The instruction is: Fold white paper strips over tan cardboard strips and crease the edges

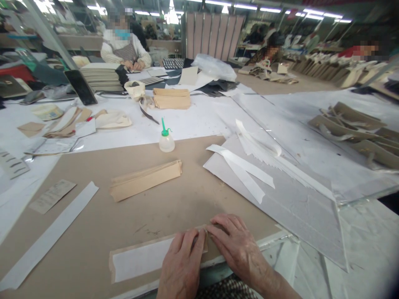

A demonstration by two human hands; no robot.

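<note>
Near the table's front edge lies a tan strip (111, 265) with a white strip (140, 259) on top of it. My left hand (183, 257) rests on the right part of both strips, its fingers bent and close together, partly hiding them. Beside it, my right hand (238, 245) has its curled fingertips at the right end of the tan strip, close to the left fingers. What lies under the fingertips of each hand is hidden. Further back is a stack of tan strips (146, 180).
A squeeze bottle with a green spout (166, 141) stands behind the stack. White strips (246, 166) lie on a grey board (299, 216) at the right. A long white strip (52, 232) and a paper label (52, 196) are at the left. A person (124, 45) sits across the table.
</note>
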